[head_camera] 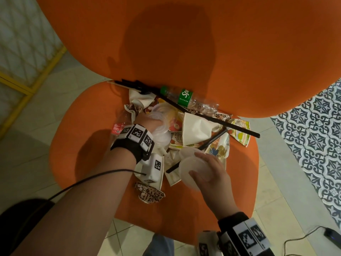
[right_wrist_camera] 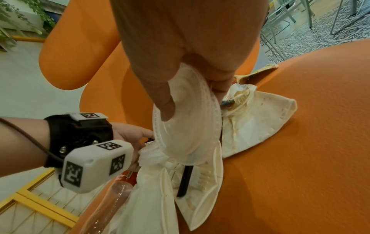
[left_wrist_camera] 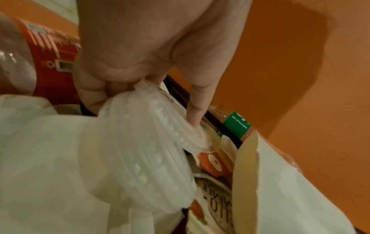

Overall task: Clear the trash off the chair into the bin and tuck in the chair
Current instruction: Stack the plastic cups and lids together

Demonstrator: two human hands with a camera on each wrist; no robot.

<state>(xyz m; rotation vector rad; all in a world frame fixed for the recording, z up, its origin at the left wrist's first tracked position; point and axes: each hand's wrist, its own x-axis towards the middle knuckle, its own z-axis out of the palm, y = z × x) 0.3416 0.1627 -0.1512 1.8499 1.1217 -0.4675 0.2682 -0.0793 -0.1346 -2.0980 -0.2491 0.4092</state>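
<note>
An orange chair [head_camera: 86,145] carries a heap of trash on its seat: paper plates, napkins, wrappers, black straws and bottles. My left hand [head_camera: 147,122] reaches into the middle of the heap and grips a stack of clear plastic lids [left_wrist_camera: 144,142] between thumb and fingers. My right hand [head_camera: 210,172] holds a stack of clear plastic lids [head_camera: 191,170] near the seat's front; in the right wrist view the thumb and fingers pinch this stack of lids [right_wrist_camera: 188,120] just above the paper plates. A clear bottle with a green label [head_camera: 186,97] lies against the backrest.
A bottle with a red label [head_camera: 118,126] lies at the heap's left. Long black straws [head_camera: 212,119] cross the pile. A leopard-print wrapper [head_camera: 149,194] lies by the seat's front. Tiled floor surrounds the chair, patterned at the right [head_camera: 313,137]. No bin shows.
</note>
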